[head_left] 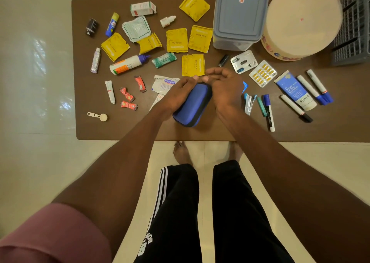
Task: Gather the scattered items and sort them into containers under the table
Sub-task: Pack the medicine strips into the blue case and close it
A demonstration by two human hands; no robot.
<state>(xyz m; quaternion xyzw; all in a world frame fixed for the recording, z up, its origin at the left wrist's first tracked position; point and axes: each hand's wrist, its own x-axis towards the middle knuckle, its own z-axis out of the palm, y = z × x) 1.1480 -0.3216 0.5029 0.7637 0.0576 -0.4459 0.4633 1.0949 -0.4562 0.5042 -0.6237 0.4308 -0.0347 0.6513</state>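
Under both hands point(200, 90) — blue pouch point(190, 108), pt. hidden

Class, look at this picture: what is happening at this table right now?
A person stands at a brown table and holds a blue zip case with both hands: the left hand lies along its side, and the right hand curls over its far end. Yellow tea sachets, markers, pill strips and tubes still lie scattered. A lidded grey tub stands at the back.

Both hands point(202, 90) meet, fingers curled (fingertips touching) — forearms converging.
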